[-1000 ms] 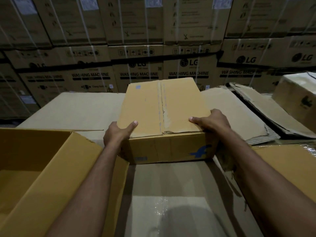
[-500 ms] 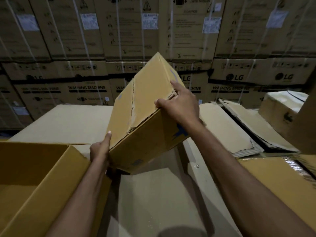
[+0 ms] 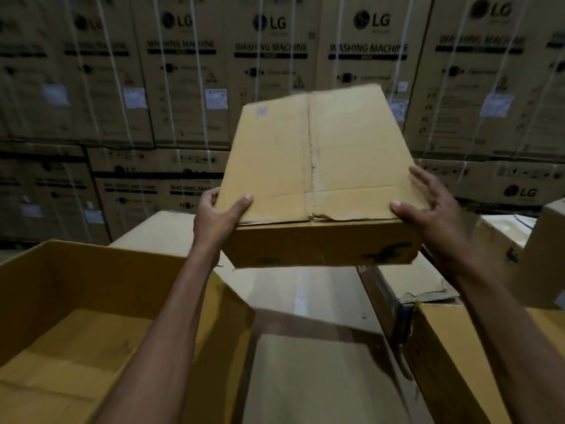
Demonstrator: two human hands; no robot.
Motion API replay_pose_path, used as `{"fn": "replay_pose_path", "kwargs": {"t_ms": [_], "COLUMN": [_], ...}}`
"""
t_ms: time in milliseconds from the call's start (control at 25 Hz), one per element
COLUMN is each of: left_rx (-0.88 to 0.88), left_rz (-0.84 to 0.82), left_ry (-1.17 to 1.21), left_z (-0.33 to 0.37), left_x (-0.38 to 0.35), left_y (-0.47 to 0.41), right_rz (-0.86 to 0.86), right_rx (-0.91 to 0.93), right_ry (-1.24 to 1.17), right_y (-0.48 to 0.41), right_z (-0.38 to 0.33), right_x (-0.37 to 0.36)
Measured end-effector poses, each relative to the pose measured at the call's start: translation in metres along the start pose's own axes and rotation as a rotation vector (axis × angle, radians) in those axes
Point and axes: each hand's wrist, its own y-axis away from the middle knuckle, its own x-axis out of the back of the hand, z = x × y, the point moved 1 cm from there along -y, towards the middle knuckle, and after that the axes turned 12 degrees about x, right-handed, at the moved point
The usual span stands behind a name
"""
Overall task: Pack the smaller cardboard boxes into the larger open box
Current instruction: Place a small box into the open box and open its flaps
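A small closed cardboard box (image 3: pixel 318 166) with a taped centre seam and a blue logo on its near side hangs in the air at mid-frame, roughly level. My left hand (image 3: pixel 218 217) grips its near left corner, thumb on top. My right hand (image 3: pixel 434 209) holds its near right corner, fingers spread along the side. The larger open box (image 3: pixel 128 267) stands at the lower left, below and left of the held box; what shows of its inside is bare.
A pale carton top (image 3: pixel 305 289) lies under the held box. Flattened cardboard (image 3: pixel 406 280) and another yellow box (image 3: pixel 452 356) sit at the right, a white-topped carton (image 3: pixel 504 237) beyond. A wall of stacked washing machine cartons (image 3: pixel 183 87) fills the background.
The small box was lifted off the carton top, tipped up on its left side, and is now level again and higher. Both hands stayed on it.
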Motion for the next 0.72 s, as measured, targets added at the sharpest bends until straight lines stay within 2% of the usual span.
{"fn": "replay_pose_path", "kwargs": {"t_ms": [160,480,720], "left_rx": [-0.117,-0.273,-0.298], "left_rz": [0.09,0.267,0.216], "left_ry": [-0.101,-0.148,-0.145], "left_z": [0.033,0.09,0.113], "left_x": [0.052,0.154,0.242], "left_y": [0.066,0.161,0.205], "right_rz": [0.003,0.034,0.007], "right_rx": [-0.028,0.076,0.123], "right_ry": [-0.079,-0.274,-0.211], "right_y": [0.049,0.094,0.138], "right_z": [-0.012,-0.078,-0.141], "right_x": [0.002,-0.026,-0.059]}}
